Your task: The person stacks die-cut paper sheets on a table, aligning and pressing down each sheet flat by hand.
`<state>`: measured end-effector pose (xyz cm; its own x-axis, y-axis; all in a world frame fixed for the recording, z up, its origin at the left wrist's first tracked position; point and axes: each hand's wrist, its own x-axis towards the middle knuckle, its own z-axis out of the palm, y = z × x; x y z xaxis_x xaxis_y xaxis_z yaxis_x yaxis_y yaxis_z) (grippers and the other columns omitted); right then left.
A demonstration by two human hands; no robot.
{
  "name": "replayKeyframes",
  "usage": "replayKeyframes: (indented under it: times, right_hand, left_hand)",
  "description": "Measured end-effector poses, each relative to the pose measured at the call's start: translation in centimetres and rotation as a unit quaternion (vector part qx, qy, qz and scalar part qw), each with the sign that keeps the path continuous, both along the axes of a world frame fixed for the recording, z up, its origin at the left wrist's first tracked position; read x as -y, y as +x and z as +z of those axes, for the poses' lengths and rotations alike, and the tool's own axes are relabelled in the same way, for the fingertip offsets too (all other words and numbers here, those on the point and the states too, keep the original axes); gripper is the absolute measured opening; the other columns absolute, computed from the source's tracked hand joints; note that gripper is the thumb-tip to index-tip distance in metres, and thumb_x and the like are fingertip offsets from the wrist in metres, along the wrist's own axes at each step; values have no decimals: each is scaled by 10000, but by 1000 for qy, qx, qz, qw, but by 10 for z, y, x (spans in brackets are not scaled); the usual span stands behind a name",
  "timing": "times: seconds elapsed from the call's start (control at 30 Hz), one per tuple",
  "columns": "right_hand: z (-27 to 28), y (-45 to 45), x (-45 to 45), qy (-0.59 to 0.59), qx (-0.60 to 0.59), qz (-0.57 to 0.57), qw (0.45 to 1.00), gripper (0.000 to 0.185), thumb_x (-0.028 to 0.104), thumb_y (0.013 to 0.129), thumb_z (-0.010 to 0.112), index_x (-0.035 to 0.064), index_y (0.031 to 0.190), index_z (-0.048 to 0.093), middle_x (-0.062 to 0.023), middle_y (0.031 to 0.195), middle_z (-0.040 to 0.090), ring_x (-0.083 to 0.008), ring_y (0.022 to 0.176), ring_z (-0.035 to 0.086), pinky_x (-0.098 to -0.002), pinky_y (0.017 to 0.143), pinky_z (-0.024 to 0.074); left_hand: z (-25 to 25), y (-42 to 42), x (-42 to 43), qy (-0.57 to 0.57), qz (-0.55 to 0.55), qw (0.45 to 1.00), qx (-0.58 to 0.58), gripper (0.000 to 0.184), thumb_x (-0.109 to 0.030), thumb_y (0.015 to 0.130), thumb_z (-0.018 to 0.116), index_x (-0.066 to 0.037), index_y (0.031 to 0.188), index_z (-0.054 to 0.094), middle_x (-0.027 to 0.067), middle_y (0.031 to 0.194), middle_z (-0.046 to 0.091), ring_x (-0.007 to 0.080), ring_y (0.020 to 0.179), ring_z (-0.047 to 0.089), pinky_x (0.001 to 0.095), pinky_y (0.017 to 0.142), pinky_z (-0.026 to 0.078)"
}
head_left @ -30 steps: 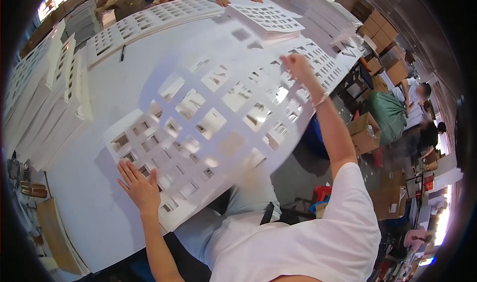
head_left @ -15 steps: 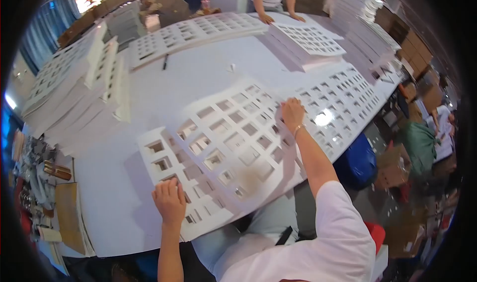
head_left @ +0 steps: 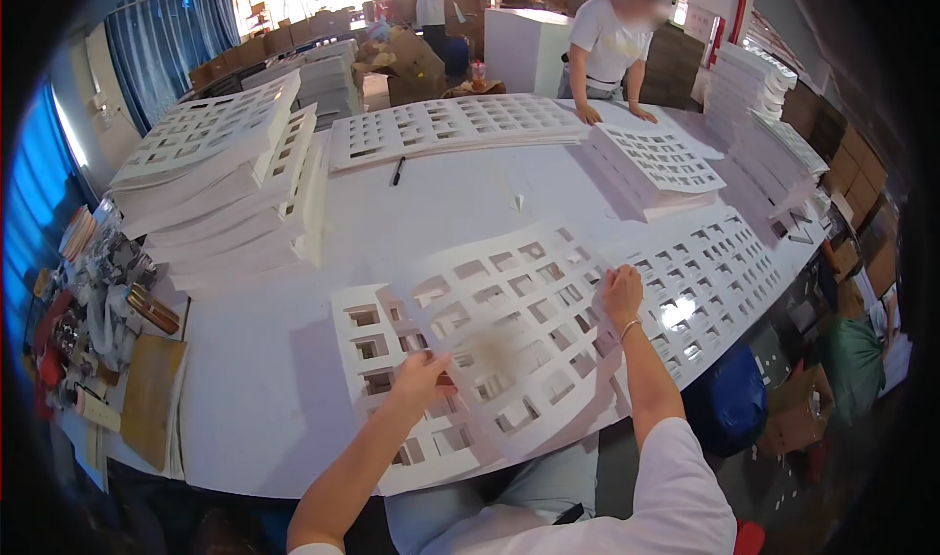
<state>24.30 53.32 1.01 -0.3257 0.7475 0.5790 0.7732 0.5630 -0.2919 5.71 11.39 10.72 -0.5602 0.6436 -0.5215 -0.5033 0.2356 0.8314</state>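
A large white sheet [head_left: 534, 383] with rows of rectangular cut-outs lies slightly raised and bowed across the near side of the table. My left hand [head_left: 419, 379] has its fingers closed at the sheet's left edge. At the opposite edge, my right hand [head_left: 623, 296] pinches the sheet near its upper right part. Below it, another white cut-out sheet [head_left: 342, 328] sticks out on the left. Beside my right hand lies a white panel [head_left: 676, 345] with smaller openings and a bright glare spot.
Tall stacks of cut-out sheets [head_left: 211, 208] stand at the left, with more stacks [head_left: 769, 159] at the far right. A black pen [head_left: 398, 171] lies on the white table [head_left: 255, 359]. Across it, a person [head_left: 609, 51] leans beside another stack [head_left: 654, 188]. A blue bag [head_left: 729, 403] sits below the right edge.
The camera view has tilted up, showing more of the room. My left hand has shifted from the lower sheet's left part to the upper sheet's left edge. My right hand stays at the right edge.
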Motion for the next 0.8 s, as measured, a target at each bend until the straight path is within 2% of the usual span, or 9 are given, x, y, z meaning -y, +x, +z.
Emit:
replayKeyframes:
  times: [0.13, 0.23, 0.3, 0.43, 0.5, 0.63, 0.67, 0.77, 0.8]
  right_hand:
    - [17, 15, -12, -80, -90, 18, 993, 286, 315, 927, 641, 33, 976, 640, -145, 940, 652, -302, 827, 640, -406, 730, 497]
    - [34, 38, -37, -230, -99, 104, 962, 328, 323, 925, 669, 1, 984, 670, -103, 862, 670, -192, 771, 625, -327, 706, 485]
    - [67, 45, -5, -350, -173, 154, 908, 306, 283, 950, 642, -22, 947, 661, -5, 762, 617, -68, 712, 540, -244, 642, 451]
    - [73, 54, 44, -422, -199, 235, 853, 256, 236, 962, 644, -18, 992, 658, 13, 810, 625, -67, 727, 534, -224, 663, 438]
    - [61, 53, 61, -449, -231, 245, 827, 244, 223, 960, 650, -17, 1005, 643, 16, 804, 619, -65, 723, 532, -216, 659, 433]
    - [7, 28, 95, -331, -98, 190, 919, 282, 255, 909, 705, -11, 967, 634, -28, 773, 634, -103, 690, 546, -268, 645, 454]
    - [-8, 24, 97, -306, -34, 189, 932, 300, 264, 900, 707, -10, 986, 623, -81, 750, 641, -186, 666, 583, -337, 657, 482]
    - [25, 13, 136, -252, 93, 113, 957, 325, 269, 897, 701, -3, 1044, 601, -129, 828, 657, -286, 719, 610, -401, 701, 495]
    - [29, 14, 142, -174, 125, 126, 969, 390, 276, 879, 714, 14, 1133, 578, -175, 978, 655, -342, 874, 617, -428, 781, 487]
  left_hand:
    - [-3, 13, -4, 19, -13, 999, -45, 280, -217, 979, 584, 25, 1100, 655, 95, 930, 673, 185, 828, 664, 301, 676, 547]
    - [20, 23, 7, 22, 9, 984, -177, 266, -203, 1002, 564, 14, 1110, 673, 70, 952, 697, 135, 843, 650, 286, 746, 532]
    - [38, 19, 30, 52, 33, 965, -254, 262, -192, 1003, 564, 15, 1114, 680, 42, 914, 697, 98, 831, 630, 263, 728, 510]
    - [60, 3, 81, 69, 109, 954, -271, 242, -193, 973, 594, 30, 971, 687, -44, 687, 519, 61, 631, 430, 259, 560, 362]
    - [39, -14, 100, -11, 115, 948, -298, 254, -200, 965, 603, 34, 883, 657, -30, 670, 520, 66, 624, 424, 272, 559, 367]
    - [-26, -40, 117, -170, 89, 927, -323, 306, -204, 939, 628, 39, 759, 581, -6, 633, 515, 82, 607, 419, 300, 556, 378]
    - [-45, -47, 120, -153, 90, 931, -318, 270, -193, 947, 616, 41, 813, 604, 1, 681, 557, 78, 634, 457, 294, 570, 401]
    - [-71, -64, 126, -117, 83, 939, -313, 219, -168, 961, 592, 41, 925, 645, 13, 777, 640, 68, 691, 534, 279, 594, 447]
    - [-64, -62, 127, -117, 77, 939, -315, 211, -164, 960, 593, 39, 929, 640, 13, 778, 640, 68, 693, 536, 278, 590, 446]
